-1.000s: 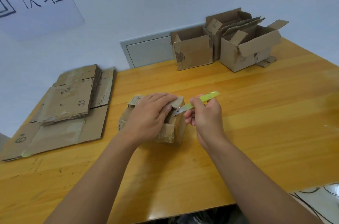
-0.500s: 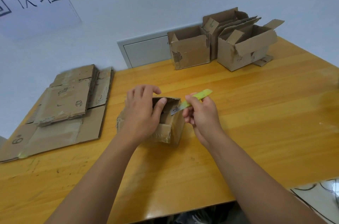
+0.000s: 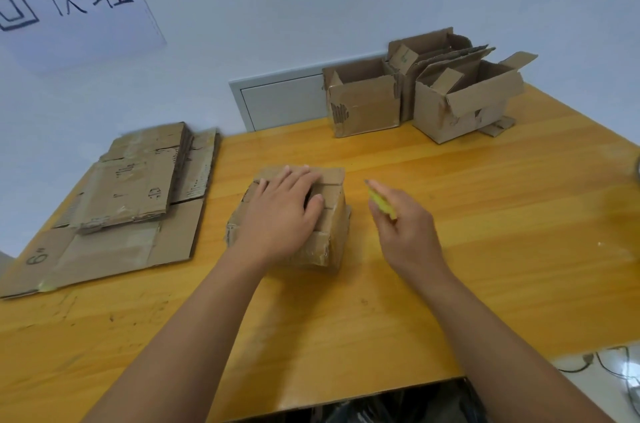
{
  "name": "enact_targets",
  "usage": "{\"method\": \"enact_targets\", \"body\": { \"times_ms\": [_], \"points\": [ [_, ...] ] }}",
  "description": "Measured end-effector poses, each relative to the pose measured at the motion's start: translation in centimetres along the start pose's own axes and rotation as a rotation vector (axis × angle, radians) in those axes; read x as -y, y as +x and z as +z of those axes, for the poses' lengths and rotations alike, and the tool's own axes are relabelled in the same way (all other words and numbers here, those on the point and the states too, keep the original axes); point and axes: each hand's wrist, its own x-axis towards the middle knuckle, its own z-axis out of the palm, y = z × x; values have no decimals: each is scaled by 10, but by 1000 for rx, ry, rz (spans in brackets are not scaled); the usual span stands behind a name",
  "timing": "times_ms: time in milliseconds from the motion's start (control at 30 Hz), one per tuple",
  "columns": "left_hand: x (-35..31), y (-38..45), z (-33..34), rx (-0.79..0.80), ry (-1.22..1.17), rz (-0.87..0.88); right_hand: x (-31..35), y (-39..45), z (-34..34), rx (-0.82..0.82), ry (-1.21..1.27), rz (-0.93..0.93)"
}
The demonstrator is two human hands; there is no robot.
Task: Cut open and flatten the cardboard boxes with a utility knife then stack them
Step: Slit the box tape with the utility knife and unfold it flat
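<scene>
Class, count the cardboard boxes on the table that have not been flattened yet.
4. One box sits under the left hand. Three open boxes stand at the far edge: left, back, right. More may hide behind them.

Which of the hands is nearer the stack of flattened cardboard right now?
Left. The left hand rests on the small box, just right of the flattened stack. The right hand, holding the green knife, is beyond the box, farther right.
</scene>
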Motion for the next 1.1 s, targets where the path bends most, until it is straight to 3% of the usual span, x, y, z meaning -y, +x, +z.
{"method": "enact_targets", "body": {
  "times_ms": [100, 200, 300, 367, 500, 567, 633, 700, 800, 967, 1100],
  "points": [
    [-1, 2, 0, 7, 15, -20, -7, 0, -4, 354, -577, -18],
    [-3, 3, 0, 5, 31, -37, -5, -3, -7, 492, -810, -40],
    [-3, 2, 0, 15, 0, -77, -2, -1, -15, 571, -877, -45],
    [-3, 0, -1, -5, -50, -104, 8, 4, -19, 512, -735, 3],
    [-6, -5, -6, -163, -204, -147, 58, 16, -9, 163, -279, 6],
    [0, -8, -13, -319, -263, -203, 78, 21, 3, 205, -300, 19],
    [14, -14, -24, -375, -263, -299, 90, 22, 14, 341, -423, 74],
    [30, -21, -31, -230, -297, -385, 93, 21, 21, 398, -489, 98],
    [43, -31, -29, -50, -301, -447, 97, 18, 25, 347, -528, 71],
    [42, -43, -16, -267, -215, -423, 115, 15, 30, 241, -666, 116],
    [38, -58, -12, -422, -365, -332, 113, 18, 37, 135, -639, 99]
  ]
}}
